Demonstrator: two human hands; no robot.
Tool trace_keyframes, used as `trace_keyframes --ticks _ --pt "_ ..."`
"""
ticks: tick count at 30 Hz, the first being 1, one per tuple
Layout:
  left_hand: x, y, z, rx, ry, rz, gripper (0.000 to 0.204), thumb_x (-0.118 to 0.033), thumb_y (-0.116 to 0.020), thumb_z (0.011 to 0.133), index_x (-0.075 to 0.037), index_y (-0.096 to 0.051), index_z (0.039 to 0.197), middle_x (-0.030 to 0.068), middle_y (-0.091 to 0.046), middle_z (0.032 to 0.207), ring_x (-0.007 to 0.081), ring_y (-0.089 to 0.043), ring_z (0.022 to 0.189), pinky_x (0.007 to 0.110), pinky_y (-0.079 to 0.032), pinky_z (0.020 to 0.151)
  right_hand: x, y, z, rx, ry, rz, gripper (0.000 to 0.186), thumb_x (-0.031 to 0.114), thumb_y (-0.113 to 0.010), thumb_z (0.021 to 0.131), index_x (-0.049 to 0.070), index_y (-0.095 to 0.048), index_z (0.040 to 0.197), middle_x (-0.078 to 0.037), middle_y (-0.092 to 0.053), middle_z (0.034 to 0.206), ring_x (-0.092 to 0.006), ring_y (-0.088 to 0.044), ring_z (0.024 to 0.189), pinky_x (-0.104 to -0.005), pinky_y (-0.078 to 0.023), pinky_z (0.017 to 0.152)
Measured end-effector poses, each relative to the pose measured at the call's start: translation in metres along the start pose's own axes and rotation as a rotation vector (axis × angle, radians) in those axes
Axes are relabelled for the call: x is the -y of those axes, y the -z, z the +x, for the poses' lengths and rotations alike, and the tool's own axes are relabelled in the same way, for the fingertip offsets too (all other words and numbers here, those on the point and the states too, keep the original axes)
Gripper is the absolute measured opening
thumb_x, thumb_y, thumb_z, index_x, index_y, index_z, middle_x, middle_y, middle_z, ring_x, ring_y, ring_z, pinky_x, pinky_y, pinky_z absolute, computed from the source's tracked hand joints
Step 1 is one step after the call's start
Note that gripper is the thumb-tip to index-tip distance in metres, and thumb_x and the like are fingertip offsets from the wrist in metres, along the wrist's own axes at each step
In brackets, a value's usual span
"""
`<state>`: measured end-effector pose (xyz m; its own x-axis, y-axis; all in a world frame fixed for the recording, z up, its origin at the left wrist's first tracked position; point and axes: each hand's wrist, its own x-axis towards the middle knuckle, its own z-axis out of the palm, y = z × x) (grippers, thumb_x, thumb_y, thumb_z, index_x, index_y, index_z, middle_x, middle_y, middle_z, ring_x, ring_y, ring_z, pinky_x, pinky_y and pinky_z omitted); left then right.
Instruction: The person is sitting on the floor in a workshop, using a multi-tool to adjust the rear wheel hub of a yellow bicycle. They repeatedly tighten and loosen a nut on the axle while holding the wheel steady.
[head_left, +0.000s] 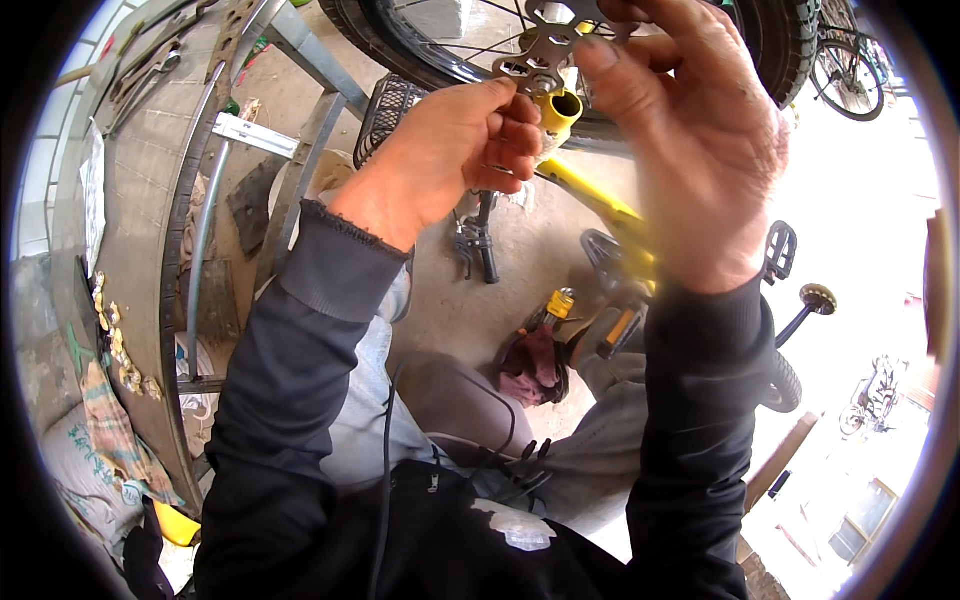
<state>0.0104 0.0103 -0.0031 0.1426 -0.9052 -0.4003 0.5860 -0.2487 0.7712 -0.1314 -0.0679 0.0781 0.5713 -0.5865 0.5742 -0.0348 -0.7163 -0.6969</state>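
A flat grey wrench (540, 62) with several hexagonal cut-outs is held up at the top of the view. My left hand (440, 150) is curled, its thumb and fingertips closed on the wrench's lower end. My right hand (700, 140), partly blurred, pinches the upper end between thumb and fingers. Just below the wrench is the open end of a yellow bicycle frame (590, 192). A nut or bolt head seems to lie by the wrench's lower end, but whether the wrench sits on it I cannot tell.
Behind my hands is a black bicycle tyre (440, 62), with a black wire basket (383, 112) beside it. A handlebar grip (488, 262), a yellow-handled tool (560, 303) and dark red cloth (532, 365) lie low. A workbench (140, 250) runs along the left.
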Motion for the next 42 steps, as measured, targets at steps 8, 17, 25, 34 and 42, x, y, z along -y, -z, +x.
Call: trace_keyframes --ticks 8,17,25,34,42 --pt "0.012 -0.007 0.003 -0.043 -0.125 -0.150 0.029 -0.029 -0.045 0.097 -0.002 -0.055 0.092 0.0032 -0.059 0.072 0.0158 -0.057 0.058 0.027 -0.048 0.056 -0.010 -0.004 0.003 -0.086 0.007 0.026 0.020 0.007 -0.072 0.081 0.000 -0.067 0.100 -0.004 -0.068 0.082 -0.0077 -0.059 0.066 -0.0198 -0.047 0.060" --pt "0.010 -0.008 -0.009 -0.120 -0.147 -0.085 0.030 -0.029 -0.048 0.095 -0.001 -0.057 0.089 0.0053 -0.060 0.068 0.0160 -0.059 0.057 0.027 -0.048 0.053 -0.021 0.012 -0.004 -0.191 -0.098 0.194 0.020 0.006 -0.072 0.081 0.000 -0.067 0.099 -0.004 -0.068 0.082 -0.0071 -0.058 0.066 -0.0199 -0.047 0.060" --pt "0.002 -0.013 -0.015 -0.275 -0.455 0.269 0.036 -0.035 -0.054 0.095 -0.001 -0.059 0.083 0.0027 -0.058 0.061 0.0088 -0.057 0.050 0.021 -0.047 0.048 -0.030 0.030 -0.014 -0.170 -0.265 0.253 0.020 0.006 -0.072 0.081 0.000 -0.067 0.099 -0.003 -0.068 0.082 -0.0065 -0.058 0.066 -0.0200 -0.047 0.060" --pt "0.002 -0.014 -0.007 -0.360 -0.608 0.456 0.032 -0.032 -0.058 0.094 -0.003 -0.058 0.079 -0.0004 -0.057 0.060 0.0046 -0.055 0.051 0.019 -0.045 0.047 -0.051 0.034 -0.036 -0.015 -0.438 0.068 0.019 0.007 -0.071 0.082 0.000 -0.066 0.099 -0.001 -0.064 0.074 -0.0042 -0.055 0.064 -0.0192 -0.046 0.058" --pt "0.000 -0.013 -0.002 -0.387 -0.799 0.651 0.026 -0.027 -0.061 0.093 -0.005 -0.060 0.080 -0.0021 -0.055 0.061 0.0034 -0.052 0.053 0.019 -0.044 0.048 -0.067 0.022 -0.054 -0.044 -0.422 0.062 0.016 0.007 -0.071 0.082 0.001 -0.067 0.097 -0.001 -0.063 0.071 -0.0047 -0.056 0.063 -0.0192 -0.046 0.058"
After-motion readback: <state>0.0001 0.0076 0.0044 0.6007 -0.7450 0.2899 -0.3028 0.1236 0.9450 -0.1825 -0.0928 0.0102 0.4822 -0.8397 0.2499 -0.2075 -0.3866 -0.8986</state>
